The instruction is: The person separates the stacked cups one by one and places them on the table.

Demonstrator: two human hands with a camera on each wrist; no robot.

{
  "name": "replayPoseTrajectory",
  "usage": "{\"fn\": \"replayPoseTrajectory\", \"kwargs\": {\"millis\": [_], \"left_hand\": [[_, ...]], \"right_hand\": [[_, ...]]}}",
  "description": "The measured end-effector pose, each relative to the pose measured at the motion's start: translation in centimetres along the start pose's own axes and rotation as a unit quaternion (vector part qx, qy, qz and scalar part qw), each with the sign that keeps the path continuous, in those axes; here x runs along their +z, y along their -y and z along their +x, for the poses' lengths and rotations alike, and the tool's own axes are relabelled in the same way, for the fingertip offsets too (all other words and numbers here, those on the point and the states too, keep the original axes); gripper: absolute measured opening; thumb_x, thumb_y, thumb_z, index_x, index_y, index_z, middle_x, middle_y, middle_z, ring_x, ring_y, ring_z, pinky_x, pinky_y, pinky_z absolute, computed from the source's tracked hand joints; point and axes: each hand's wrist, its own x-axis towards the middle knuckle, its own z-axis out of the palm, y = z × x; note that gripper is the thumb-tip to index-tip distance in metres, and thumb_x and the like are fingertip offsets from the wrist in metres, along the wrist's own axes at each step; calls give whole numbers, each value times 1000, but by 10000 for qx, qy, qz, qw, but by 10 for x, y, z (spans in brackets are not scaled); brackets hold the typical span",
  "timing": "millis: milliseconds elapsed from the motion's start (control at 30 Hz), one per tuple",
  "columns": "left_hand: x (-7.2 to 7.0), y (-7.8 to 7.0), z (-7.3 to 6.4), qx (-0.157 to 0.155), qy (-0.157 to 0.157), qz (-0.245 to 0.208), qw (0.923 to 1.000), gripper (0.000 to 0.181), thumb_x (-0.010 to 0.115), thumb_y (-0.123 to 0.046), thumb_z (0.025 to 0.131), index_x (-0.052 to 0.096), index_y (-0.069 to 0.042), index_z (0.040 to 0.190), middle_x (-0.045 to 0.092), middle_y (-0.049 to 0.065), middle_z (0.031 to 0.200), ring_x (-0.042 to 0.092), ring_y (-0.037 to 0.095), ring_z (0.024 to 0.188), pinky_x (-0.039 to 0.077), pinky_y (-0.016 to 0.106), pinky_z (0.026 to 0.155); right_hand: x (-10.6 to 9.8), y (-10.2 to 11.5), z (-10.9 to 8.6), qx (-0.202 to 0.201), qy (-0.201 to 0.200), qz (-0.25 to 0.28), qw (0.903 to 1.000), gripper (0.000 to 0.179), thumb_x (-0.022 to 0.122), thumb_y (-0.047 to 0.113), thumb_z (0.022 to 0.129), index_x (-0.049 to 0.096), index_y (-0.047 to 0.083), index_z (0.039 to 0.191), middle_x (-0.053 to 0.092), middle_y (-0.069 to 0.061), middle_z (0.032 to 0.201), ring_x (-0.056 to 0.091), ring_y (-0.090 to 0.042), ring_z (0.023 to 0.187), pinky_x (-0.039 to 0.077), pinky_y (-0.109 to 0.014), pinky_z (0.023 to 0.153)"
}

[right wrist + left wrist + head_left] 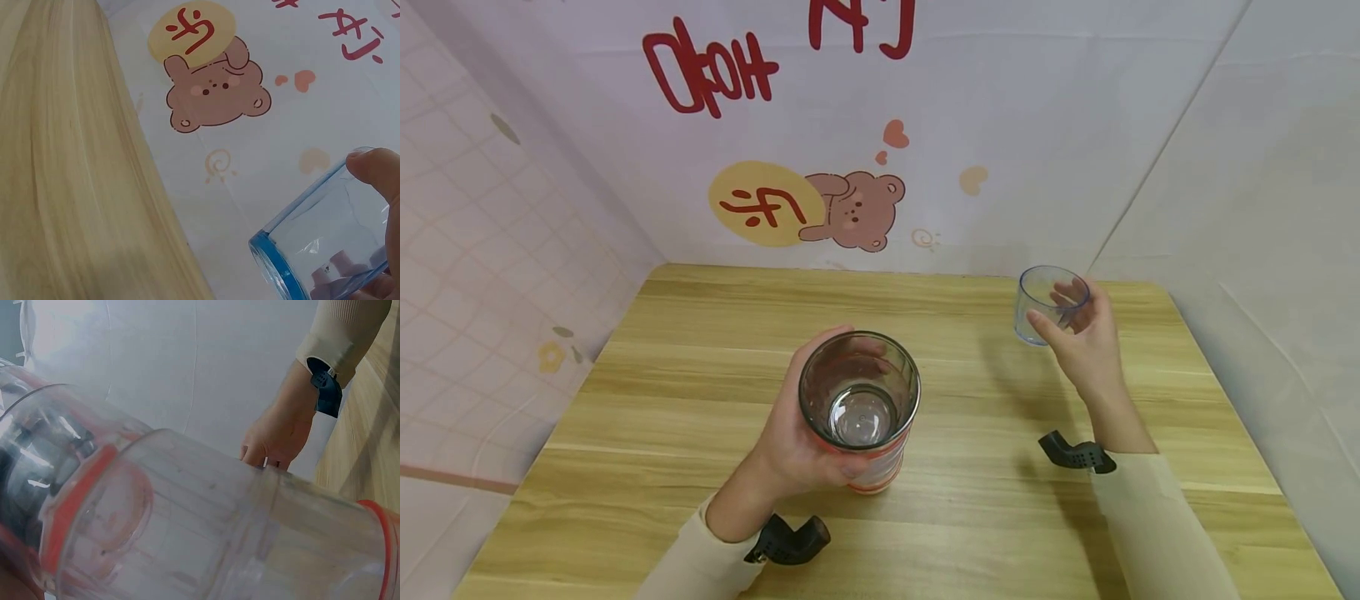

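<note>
My left hand grips a tall stack of clear cups over the front middle of the table, its open mouth facing up. In the left wrist view the stack fills the lower part, with red bands around clear walls. At the back right, my right hand holds a clear blue-tinted cup from its right side, thumb in front and fingers behind. The right wrist view shows that cup tilted across the frame, a bright blue ring around its base, with my thumb at its rim.
The wood-grain table meets a white backdrop printed with a bear and red characters. White side walls stand close at left and right. A black wrist mount sits on each forearm.
</note>
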Motion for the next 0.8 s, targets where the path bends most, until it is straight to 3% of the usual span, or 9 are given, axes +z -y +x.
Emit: {"fn": "replayPoseTrajectory", "kwargs": {"millis": [367, 800], "left_hand": [[0, 0, 0, 39, -12, 12, 10000, 94, 82, -40, 94, 30, 2, 161, 56, 7, 154, 63, 24, 133, 56, 39, 112], [0, 0, -1, 55, 15, -24, 10000, 95, 81, -40, 95, 28, 1, 162, 56, 8, 155, 63, 24, 134, 55, 39, 113]], "right_hand": [[-5, -21, 7, 400, 89, -218, 9989, 90, 80, 18, 99, 19, 10, 166, 45, 5, 152, 43, -36, 156, 39, -39, 129], [-9, -49, 19, 857, -42, -510, 9950, 93, 77, 29, 101, 13, 12, 167, 40, -1, 162, 38, -34, 158, 37, -41, 131]]}}
